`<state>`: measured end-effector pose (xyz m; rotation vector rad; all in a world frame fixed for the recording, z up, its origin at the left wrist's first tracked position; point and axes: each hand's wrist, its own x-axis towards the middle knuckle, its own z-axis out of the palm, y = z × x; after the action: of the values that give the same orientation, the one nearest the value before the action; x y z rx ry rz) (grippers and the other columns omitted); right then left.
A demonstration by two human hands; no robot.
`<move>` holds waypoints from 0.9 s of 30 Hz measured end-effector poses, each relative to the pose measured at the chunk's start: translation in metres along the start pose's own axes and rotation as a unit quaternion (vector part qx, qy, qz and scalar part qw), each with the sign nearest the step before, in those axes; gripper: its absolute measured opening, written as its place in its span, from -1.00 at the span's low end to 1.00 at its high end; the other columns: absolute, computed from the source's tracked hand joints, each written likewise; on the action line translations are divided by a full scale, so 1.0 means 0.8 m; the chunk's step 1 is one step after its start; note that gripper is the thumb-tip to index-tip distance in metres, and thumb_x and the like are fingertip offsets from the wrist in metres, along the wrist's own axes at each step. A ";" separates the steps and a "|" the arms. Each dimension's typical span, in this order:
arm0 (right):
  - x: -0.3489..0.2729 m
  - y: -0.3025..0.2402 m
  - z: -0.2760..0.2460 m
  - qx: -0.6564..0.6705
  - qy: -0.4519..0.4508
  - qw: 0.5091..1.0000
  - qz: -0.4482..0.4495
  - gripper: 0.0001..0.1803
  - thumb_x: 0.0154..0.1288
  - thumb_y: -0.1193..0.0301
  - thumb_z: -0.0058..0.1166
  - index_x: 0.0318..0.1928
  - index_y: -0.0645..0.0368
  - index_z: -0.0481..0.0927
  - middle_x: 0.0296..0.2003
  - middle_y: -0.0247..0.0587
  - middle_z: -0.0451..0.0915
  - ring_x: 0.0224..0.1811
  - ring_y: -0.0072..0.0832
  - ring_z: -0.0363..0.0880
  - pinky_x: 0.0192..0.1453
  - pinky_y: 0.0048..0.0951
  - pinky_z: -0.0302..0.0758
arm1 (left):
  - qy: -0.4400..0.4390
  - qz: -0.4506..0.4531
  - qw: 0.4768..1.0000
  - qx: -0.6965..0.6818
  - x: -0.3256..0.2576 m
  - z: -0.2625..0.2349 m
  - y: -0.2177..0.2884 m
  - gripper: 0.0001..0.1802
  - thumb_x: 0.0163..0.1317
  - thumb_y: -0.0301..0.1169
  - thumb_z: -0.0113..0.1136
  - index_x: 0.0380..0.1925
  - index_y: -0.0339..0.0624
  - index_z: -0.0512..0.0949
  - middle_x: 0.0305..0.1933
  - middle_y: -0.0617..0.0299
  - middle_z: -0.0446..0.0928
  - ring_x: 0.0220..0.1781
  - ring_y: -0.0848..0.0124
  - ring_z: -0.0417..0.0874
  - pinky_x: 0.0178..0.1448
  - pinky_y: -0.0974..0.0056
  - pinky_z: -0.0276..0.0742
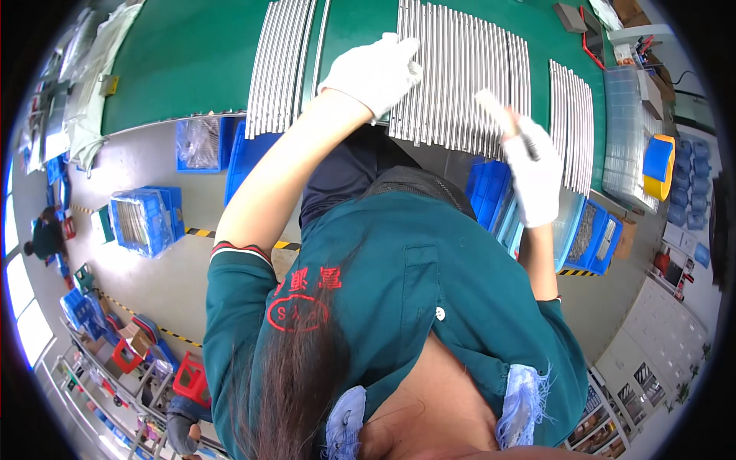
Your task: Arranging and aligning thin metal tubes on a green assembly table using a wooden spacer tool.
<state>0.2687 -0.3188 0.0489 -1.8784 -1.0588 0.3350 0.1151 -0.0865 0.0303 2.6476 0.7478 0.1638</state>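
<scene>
My left hand (pixel 376 73), in a white glove, rests flat with fingers spread on a row of long silver metal rods (pixel 460 77) laid side by side on the green table (pixel 192 54). My right hand (pixel 533 172), also gloved, is closed around a small pale object (pixel 491 103) with a dark handle, held just above the near ends of the same rods. Another batch of rods (pixel 284 65) lies to the left, and a third batch (pixel 575 126) to the right.
Blue plastic crates (pixel 142 218) stand on the grey floor under and beside the table, one (pixel 594 238) at the right holding metal parts. Clear trays (pixel 625 130) and a yellow-blue roll (pixel 659 165) sit at the right. Another person (pixel 46 238) is far left.
</scene>
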 end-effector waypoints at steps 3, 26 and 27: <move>0.023 0.021 -0.014 0.130 0.073 0.979 0.136 -0.53 0.57 0.34 0.10 0.36 0.33 0.53 -0.12 -0.29 0.65 -0.12 -0.60 0.55 0.12 -0.53 0.48 | 0.033 -0.009 0.999 -0.018 0.001 0.015 0.007 -0.61 0.44 -0.12 0.04 0.10 -0.08 0.55 0.01 -0.06 0.59 0.00 -0.02 0.70 0.08 -0.02 0.63; 0.040 0.035 -0.009 0.195 0.129 0.966 0.110 -0.56 0.56 0.34 0.09 0.34 0.26 0.57 -0.15 -0.35 0.64 -0.13 -0.66 0.53 0.11 -0.56 0.45 | 0.212 -0.173 0.942 0.195 -0.044 -0.026 -0.118 -0.09 0.12 0.41 0.16 0.15 -0.18 0.60 0.19 -0.16 0.54 0.06 -0.12 0.65 0.06 -0.13 0.64; 0.040 0.031 -0.007 0.200 0.141 0.964 0.102 -0.56 0.56 0.35 0.09 0.33 0.27 0.58 -0.12 -0.33 0.65 -0.10 -0.64 0.55 0.15 -0.54 0.46 | 0.162 -0.215 0.945 0.187 -0.043 -0.030 -0.114 -0.11 0.19 0.34 0.14 0.34 -0.06 0.54 0.33 -0.21 0.53 0.18 -0.20 0.63 0.26 -0.09 0.62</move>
<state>0.3046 -0.3017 0.0373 -1.6105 -0.5586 0.3574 0.0372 -0.0254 0.0164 2.7469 1.5857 0.3729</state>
